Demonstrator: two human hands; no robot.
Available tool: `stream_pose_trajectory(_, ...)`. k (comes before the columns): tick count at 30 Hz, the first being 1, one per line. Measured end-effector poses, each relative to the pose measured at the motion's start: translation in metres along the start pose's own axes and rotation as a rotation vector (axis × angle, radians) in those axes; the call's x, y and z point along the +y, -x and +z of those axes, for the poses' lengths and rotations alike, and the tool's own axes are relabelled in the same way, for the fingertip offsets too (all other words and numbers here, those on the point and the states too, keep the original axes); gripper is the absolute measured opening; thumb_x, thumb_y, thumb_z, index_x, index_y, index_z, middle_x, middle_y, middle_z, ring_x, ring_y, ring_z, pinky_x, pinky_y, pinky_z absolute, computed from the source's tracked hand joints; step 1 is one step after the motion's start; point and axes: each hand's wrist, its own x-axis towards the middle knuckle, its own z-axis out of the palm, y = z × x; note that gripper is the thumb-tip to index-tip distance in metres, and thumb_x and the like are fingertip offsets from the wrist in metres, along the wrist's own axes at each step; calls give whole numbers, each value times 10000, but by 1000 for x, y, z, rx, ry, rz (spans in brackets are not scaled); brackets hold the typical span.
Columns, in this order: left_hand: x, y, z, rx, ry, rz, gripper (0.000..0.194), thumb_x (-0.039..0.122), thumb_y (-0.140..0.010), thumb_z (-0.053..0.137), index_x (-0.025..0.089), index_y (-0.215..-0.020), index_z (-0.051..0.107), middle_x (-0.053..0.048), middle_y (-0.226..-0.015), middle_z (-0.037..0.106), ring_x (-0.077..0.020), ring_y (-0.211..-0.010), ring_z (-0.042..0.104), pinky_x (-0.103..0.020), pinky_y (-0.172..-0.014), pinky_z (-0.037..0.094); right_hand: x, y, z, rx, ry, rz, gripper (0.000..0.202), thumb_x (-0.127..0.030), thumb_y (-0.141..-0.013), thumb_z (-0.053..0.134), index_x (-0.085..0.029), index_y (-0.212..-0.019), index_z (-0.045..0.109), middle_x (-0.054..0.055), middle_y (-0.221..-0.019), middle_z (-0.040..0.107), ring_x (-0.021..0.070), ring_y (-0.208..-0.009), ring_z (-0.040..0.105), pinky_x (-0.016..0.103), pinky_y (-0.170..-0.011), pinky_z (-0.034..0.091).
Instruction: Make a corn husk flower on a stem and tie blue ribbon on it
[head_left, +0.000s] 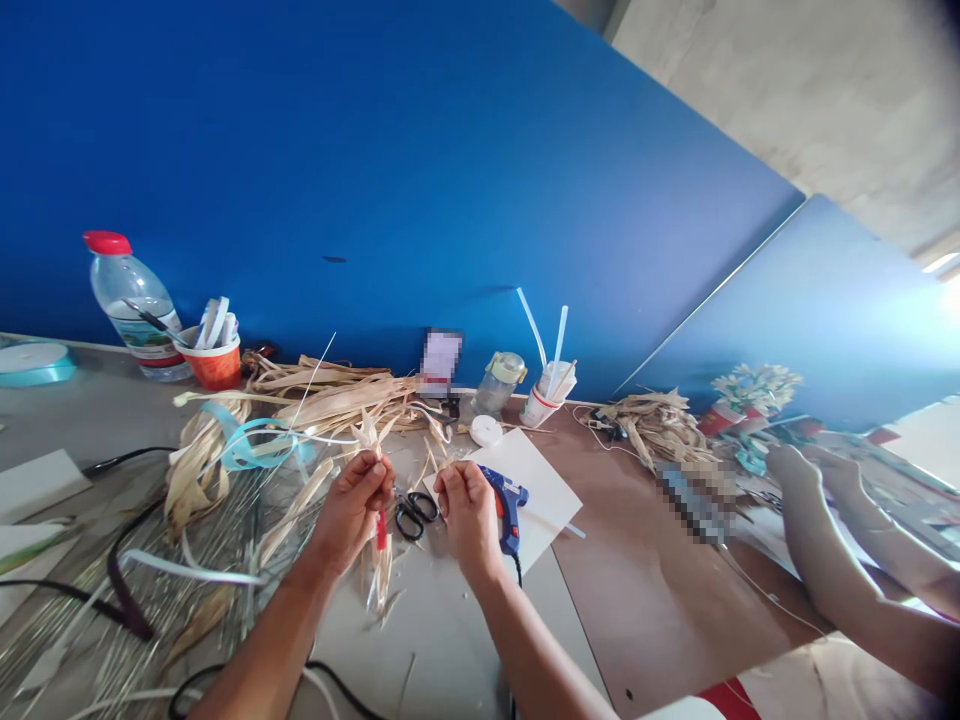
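Note:
My left hand [352,505] is closed in a pinch on a pale corn husk piece [367,435], whose pointed strips fan out above the fingers. Just below these fingers a small red strip [381,530] shows. My right hand [469,515] is also pinched, a short way to the right; whatever lies between its fingertips is too small to make out. Between the hands lie black-handled scissors [415,514]. Partly behind my right hand, a blue glue gun [511,508] rests on a white sheet [551,475].
Dried husks [345,390], wires [217,545] and blue ribbon [255,443] cover the left side. Along the blue partition stand a bottle [135,300], an orange cup [214,368], a jar [499,385] and a cup of glue sticks [540,405]. Another person's arms [810,530] reach in at right.

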Motion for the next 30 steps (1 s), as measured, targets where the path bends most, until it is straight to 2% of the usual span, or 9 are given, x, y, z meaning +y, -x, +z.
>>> stream_pose_trajectory(7, 2, -3, -4, 45, 80, 51, 222, 205, -659, 773, 181, -762, 578, 40, -689, 571, -51, -551, 458, -154, -457, 349, -9, -12, 16, 32, 58, 12, 73, -230, -734, 529, -204, -666, 523, -55, -548, 478, 118, -507, 412, 238, -496, 326)
stream_pose_trajectory(14, 5, -2, -6, 14, 90, 87, 208, 225, -652, 770, 171, -740, 589, 34, -674, 549, -51, -533, 434, -169, -448, 325, -7, -58, 51, -13, 63, -89, 63, -204, -677, 561, -208, -641, 508, -60, -565, 480, 117, -542, 426, 227, -528, 350)
stream_pose_trajectory(18, 7, 4, -11, -145, 104, -27, 199, 262, -670, 764, 178, -713, 589, 51, -559, 480, -56, -470, 384, -203, -484, 358, -9, -84, 77, -205, 113, -132, 61, -224, -696, 597, -189, -653, 570, -53, -601, 542, 110, -569, 468, 218, -562, 377)
stream_pose_trajectory(21, 8, 10, -15, -319, 81, -129, 231, 322, -674, 763, 182, -645, 581, 43, -486, 438, -83, -453, 379, -239, -486, 341, -11, -96, 102, -389, 152, -177, 202, -276, -757, 594, -181, -582, 566, -55, -546, 510, 103, -544, 460, 211, -540, 360)
stream_pose_trajectory(23, 9, 14, -15, -390, 47, -176, 273, 368, -655, 771, 187, -607, 573, 38, -457, 422, -93, -439, 369, -253, -477, 309, -15, -101, 120, -486, 192, -243, 303, -300, -812, 565, -177, -535, 550, -46, -532, 502, 103, -544, 472, 213, -547, 365)
stream_pose_trajectory(25, 11, 17, -15, -426, -1, -202, 316, 412, -619, 786, 192, -580, 562, 37, -440, 412, -92, -417, 345, -264, -468, 272, -19, -104, 139, -533, 251, -385, 232, -284, -833, 576, -173, -632, 614, -21, -647, 583, 117, -636, 536, 218, -613, 404)
stream_pose_trajectory(26, 12, 19, -15, -434, -24, -202, 333, 427, -603, 791, 194, -569, 555, 37, -436, 411, -88, -406, 328, -267, -462, 247, -22, -105, 148, -549, 288, -474, 133, -269, -828, 600, -173, -753, 654, -1, -757, 630, 130, -720, 569, 223, -668, 424)
stream_pose_trajectory(27, 13, 20, -14, -448, -50, -208, 343, 445, -598, 789, 195, -569, 555, 34, -438, 414, -86, -402, 318, -269, -459, 225, -25, -105, 157, -579, 333, -564, 128, -264, -822, 622, -177, -906, 665, 22, -888, 657, 147, -814, 588, 234, -729, 438)
stream_pose_trajectory(30, 14, 23, -14, -521, -106, -238, 363, 482, -604, 772, 198, -564, 551, 32, -441, 413, -87, -401, 310, -273, -460, 190, -29, -103, 180, -755, 558, -833, 458, -315, -802, 664, -186, -1226, 546, 91, -1235, 596, 218, -1070, 548, 323, -907, 418)
